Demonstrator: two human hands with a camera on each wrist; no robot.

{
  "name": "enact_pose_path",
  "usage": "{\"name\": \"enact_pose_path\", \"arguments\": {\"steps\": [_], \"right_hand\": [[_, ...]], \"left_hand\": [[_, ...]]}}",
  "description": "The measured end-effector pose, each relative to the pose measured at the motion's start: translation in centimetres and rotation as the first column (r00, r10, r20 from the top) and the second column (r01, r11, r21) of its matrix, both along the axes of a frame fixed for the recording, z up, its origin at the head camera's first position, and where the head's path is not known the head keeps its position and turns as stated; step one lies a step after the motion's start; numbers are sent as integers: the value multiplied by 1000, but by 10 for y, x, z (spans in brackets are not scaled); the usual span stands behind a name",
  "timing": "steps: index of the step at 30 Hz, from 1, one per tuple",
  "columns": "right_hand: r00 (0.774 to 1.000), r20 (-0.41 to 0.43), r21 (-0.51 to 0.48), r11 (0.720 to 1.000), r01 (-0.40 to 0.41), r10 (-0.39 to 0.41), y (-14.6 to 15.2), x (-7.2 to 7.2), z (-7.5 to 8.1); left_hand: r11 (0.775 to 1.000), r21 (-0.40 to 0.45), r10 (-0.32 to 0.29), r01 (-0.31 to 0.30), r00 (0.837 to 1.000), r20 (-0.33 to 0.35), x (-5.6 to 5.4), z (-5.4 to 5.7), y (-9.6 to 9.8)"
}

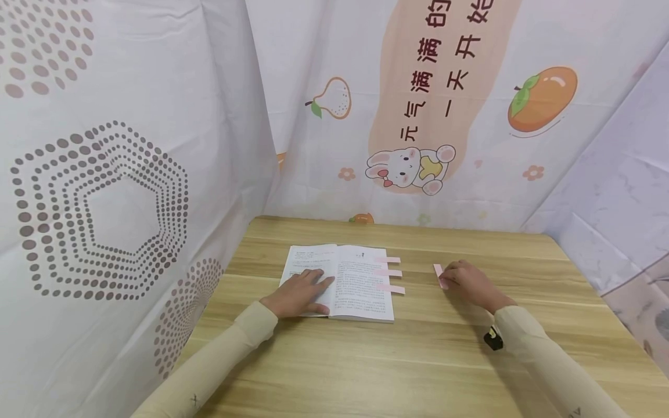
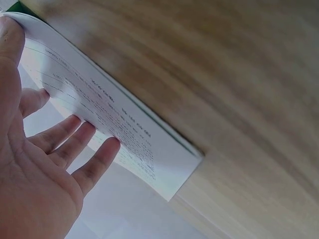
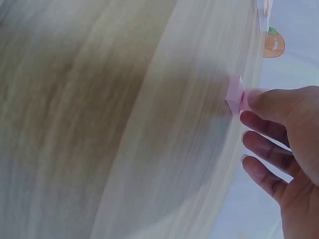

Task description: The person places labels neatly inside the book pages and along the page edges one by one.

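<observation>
An open book (image 1: 363, 284) with printed pages lies on the wooden table. My left hand (image 1: 302, 293) rests on its left page with spread fingers (image 2: 102, 162), the thumb near the lower end of the spine. Three pink sticky tabs (image 1: 397, 289) stick out past the right page's edge. To the right of the book, my right hand (image 1: 473, 284) pinches a pink sticky tab (image 3: 235, 93) between thumb and index finger, close over the tabletop. The other fingers of that hand are loosely bent. Part of the tab is hidden by the fingertips.
The wooden table (image 1: 418, 366) ends at a patterned curtain (image 1: 308, 174) behind it. Another white curtain (image 1: 219, 145) hangs along the left side. A small black object (image 1: 493, 338) with a yellow mark shows beside the right cuff.
</observation>
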State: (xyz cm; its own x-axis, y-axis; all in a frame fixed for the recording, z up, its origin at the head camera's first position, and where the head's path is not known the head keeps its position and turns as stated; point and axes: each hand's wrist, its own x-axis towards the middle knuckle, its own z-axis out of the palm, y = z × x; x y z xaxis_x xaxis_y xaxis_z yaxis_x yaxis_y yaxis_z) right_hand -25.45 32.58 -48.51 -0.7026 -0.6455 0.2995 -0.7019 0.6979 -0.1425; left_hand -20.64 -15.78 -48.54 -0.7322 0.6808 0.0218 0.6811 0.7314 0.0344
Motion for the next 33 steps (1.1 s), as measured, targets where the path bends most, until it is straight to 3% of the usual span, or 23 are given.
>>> {"name": "enact_pose_path", "arguments": {"steps": [21, 33], "right_hand": [[994, -65, 51, 995, 87, -84, -16, -9, 2], [989, -101, 84, 990, 117, -109, -21, -17, 0]], "left_hand": [[1000, -9, -14, 13, 1000, -14, -4, -6, -2], [1000, -14, -15, 15, 1000, -17, -3, -3, -1]]}}
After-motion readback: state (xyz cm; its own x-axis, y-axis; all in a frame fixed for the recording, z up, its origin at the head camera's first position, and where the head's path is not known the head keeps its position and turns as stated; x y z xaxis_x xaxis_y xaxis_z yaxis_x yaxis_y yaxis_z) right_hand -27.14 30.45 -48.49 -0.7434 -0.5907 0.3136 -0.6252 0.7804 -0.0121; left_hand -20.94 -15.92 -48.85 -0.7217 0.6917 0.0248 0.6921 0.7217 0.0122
